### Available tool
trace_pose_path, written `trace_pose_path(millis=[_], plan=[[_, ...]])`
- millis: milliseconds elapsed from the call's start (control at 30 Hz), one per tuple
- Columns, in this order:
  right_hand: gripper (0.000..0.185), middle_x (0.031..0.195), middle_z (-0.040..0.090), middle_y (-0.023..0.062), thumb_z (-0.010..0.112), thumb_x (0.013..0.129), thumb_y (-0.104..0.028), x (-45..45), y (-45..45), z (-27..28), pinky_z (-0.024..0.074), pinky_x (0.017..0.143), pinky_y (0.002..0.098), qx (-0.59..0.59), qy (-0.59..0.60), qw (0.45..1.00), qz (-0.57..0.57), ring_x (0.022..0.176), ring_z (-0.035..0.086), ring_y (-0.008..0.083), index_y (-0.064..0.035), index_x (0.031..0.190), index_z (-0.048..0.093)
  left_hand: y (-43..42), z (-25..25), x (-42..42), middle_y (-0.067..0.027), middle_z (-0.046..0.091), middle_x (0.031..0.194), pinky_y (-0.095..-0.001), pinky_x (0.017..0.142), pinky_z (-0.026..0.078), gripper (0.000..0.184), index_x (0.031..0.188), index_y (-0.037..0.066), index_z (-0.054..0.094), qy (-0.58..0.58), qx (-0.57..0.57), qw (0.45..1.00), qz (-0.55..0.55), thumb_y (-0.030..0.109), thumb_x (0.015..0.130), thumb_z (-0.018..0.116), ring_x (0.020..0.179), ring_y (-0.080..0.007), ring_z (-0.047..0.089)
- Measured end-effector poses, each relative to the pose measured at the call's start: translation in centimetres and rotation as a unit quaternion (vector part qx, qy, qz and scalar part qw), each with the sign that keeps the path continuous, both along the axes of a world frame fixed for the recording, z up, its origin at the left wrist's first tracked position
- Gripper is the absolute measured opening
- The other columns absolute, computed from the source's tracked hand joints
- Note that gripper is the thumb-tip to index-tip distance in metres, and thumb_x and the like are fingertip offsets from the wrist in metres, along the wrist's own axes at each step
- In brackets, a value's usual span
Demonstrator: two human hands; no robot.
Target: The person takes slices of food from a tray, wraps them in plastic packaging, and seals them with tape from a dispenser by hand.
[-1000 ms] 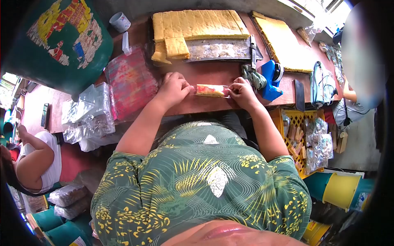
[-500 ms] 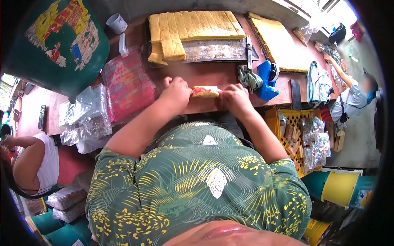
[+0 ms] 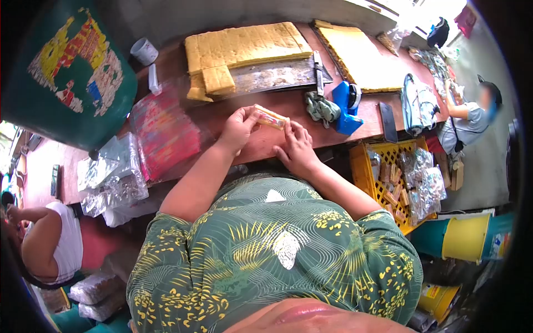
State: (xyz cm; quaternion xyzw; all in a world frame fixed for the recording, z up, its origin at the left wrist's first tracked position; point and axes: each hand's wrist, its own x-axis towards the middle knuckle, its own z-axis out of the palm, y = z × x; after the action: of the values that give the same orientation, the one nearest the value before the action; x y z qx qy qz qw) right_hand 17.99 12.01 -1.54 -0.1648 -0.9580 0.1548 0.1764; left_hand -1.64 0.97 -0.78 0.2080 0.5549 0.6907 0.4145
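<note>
A reddish-brown worktable point(image 3: 214, 114) spans the workspace, with a large green bin point(image 3: 78, 72) tilted into view at its left end, a torn label on its side; what the bin holds cannot be seen. At the far side, a scored sponge-cake slab point(image 3: 247, 47) covers most of a dark tray point(image 3: 272, 77), and a second slab point(image 3: 361, 58) sits to its right. Below the table's right front edge, a yellow lattice crate point(image 3: 360, 166) holds small wrapped bars point(image 3: 394, 194) in its middle and shiny plastic packets point(image 3: 425, 183) along its right side. A blue tape dispenser point(image 3: 348, 114) stands right of the hands.

The left hand point(image 3: 239, 129) is closed, thumb and fingers pinching one end of the work. The right hand point(image 3: 298, 147) is spread, thumb well away from the other fingers, whose tips meet the opposite end. A white cup point(image 3: 145, 51) stands beyond the bin; its contents are hidden.

Smallest is the wrapped cake bar point(image 3: 270, 117), held over the table between both sets of fingertips. Its long axis slants from the left fingers, farther from the body, down to the right fingertips, nearer the body.
</note>
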Motion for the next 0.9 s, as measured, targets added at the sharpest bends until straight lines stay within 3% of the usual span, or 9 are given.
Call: trace_pose_path(millis=[100,133,233,300,467,633,700,767,900], plan=[[0.075,0.138,0.051,0.0245,0.074,0.094,-0.025,-0.7,1.8,1.7,0.0417,0.109,0.0488,-0.111,0.220,0.966,0.077,0.121,0.055,0.0409,0.0036,0.154,0.038,0.9,-2.6,-0.5,-0.0017,0.066,0.119,-0.0268,0.102,0.048,0.027,0.134,0.001,0.057,0.108,0.049,0.991,-0.066,0.011,0.108,0.055,0.111,-0.0111,0.060],[0.057,0.127,0.062,0.0165,0.077,0.090,-0.015,-0.4,1.4,3.6,0.0455,0.103,0.0461,-0.126,0.256,0.956,0.067,0.110,0.061,0.0351,-0.0064,0.143,0.058,1.1,-2.9,-0.4,-0.0058,0.067,0.122,-0.0311,0.108,0.047,0.031,0.133,0.000,0.058,0.218,0.035,0.974,-0.057,0.001,0.102,0.055,0.117,-0.0157,0.062],[0.039,0.118,0.067,0.0056,0.078,0.085,-0.014,0.8,2.8,2.2,0.0464,0.098,0.0432,0.005,0.207,0.971,0.116,0.107,0.063,0.0278,-0.0186,0.124,0.074,1.0,-3.2,-0.5,-0.0134,0.065,0.131,-0.0321,0.112,0.043,0.044,0.134,-0.002,0.059,0.433,0.043,0.898,-0.060,-0.004,0.090,0.056,0.121,-0.0217,0.062],[0.030,0.113,0.070,0.0001,0.078,0.082,-0.014,1.4,2.3,1.1,0.0466,0.095,0.0410,0.006,0.143,0.981,0.134,0.107,0.064,0.0230,-0.0228,0.111,0.078,-0.4,-1.3,-0.2,-0.0193,0.057,0.147,-0.0405,0.119,0.036,0.058,0.141,0.000,0.057,0.528,-0.006,0.838,-0.136,0.012,0.084,0.065,0.138,-0.0306,0.051],[0.032,0.107,0.072,0.0095,0.074,0.089,-0.017,1.2,2.1,1.3,0.0508,0.088,0.0458,-0.133,0.110,0.972,0.158,0.099,0.068,0.0324,-0.0108,0.120,0.071,-1.4,0.8,1.7,-0.0154,0.055,0.150,-0.0457,0.119,0.034,0.087,0.150,0.006,0.051,0.633,-0.059,0.760,-0.137,0.055,0.083,0.076,0.142,-0.0319,0.046],[0.036,0.107,0.071,0.0158,0.072,0.091,-0.011,3.6,6.8,7.3,0.0534,0.088,0.0463,-0.021,0.260,0.956,0.131,0.095,0.068,0.0365,-0.0051,0.125,0.065,-1.3,0.3,1.5,-0.0128,0.055,0.150,-0.0457,0.118,0.033,0.090,0.147,0.007,0.054,0.625,-0.055,0.768,-0.131,0.061,0.080,0.077,0.142,-0.0310,0.047],[0.036,0.113,0.068,0.0174,0.071,0.092,-0.010,5.2,9.7,7.8,0.0535,0.091,0.0447,-0.018,0.343,0.939,-0.022,0.099,0.067,0.0356,-0.0045,0.127,0.065,-1.4,0.4,1.6,-0.0125,0.056,0.150,-0.0453,0.118,0.033,0.088,0.146,0.006,0.056,0.622,-0.056,0.771,-0.129,0.061,0.080,0.077,0.141,-0.0308,0.048],[0.034,0.117,0.066,0.0187,0.068,0.094,-0.009,7.4,12.7,8.6,0.0530,0.094,0.0415,-0.014,0.257,0.953,-0.162,0.106,0.065,0.0358,-0.0049,0.127,0.067,-1.3,0.7,1.7,-0.0126,0.056,0.150,-0.0451,0.118,0.034,0.087,0.145,0.006,0.057,0.622,-0.057,0.770,-0.128,0.059,0.080,0.078,0.141,-0.0307,0.049],[0.032,0.120,0.066,0.0170,0.064,0.097,-0.013,8.8,16.7,7.9,0.0495,0.100,0.0415,-0.004,0.177,0.973,-0.146,0.114,0.062,0.0353,-0.0066,0.128,0.069,-1.1,0.4,1.5,-0.0129,0.057,0.149,-0.0448,0.117,0.035,0.087,0.145,0.006,0.057,0.623,-0.047,0.770,-0.128,0.059,0.080,0.078,0.140,-0.0306,0.050]])
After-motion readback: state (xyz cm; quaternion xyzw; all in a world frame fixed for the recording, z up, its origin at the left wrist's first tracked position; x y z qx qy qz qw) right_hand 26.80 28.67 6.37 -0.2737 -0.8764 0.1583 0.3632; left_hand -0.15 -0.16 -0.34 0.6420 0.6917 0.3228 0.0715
